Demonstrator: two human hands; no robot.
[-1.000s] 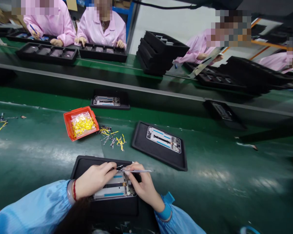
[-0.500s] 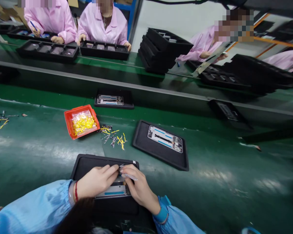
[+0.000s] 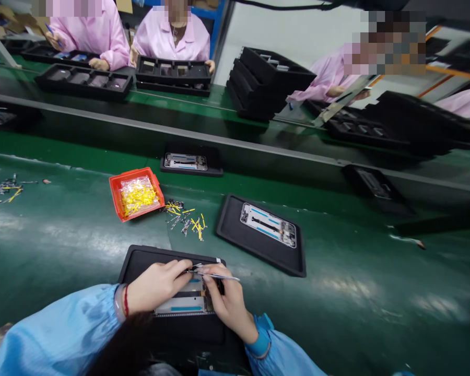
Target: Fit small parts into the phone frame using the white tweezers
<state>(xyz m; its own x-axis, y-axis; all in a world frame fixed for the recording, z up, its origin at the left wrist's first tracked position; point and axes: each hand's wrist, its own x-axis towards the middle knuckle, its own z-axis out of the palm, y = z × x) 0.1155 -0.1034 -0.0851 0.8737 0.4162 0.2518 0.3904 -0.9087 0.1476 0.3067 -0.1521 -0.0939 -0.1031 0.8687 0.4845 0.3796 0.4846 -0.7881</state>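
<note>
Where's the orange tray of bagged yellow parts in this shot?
In the head view, the orange tray sits left of centre on the green belt, above the person's left hand, with loose yellow and metal pieces just to its right.

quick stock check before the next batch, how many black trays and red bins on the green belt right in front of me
black trays: 4
red plastic bin: 1
total: 5
</note>
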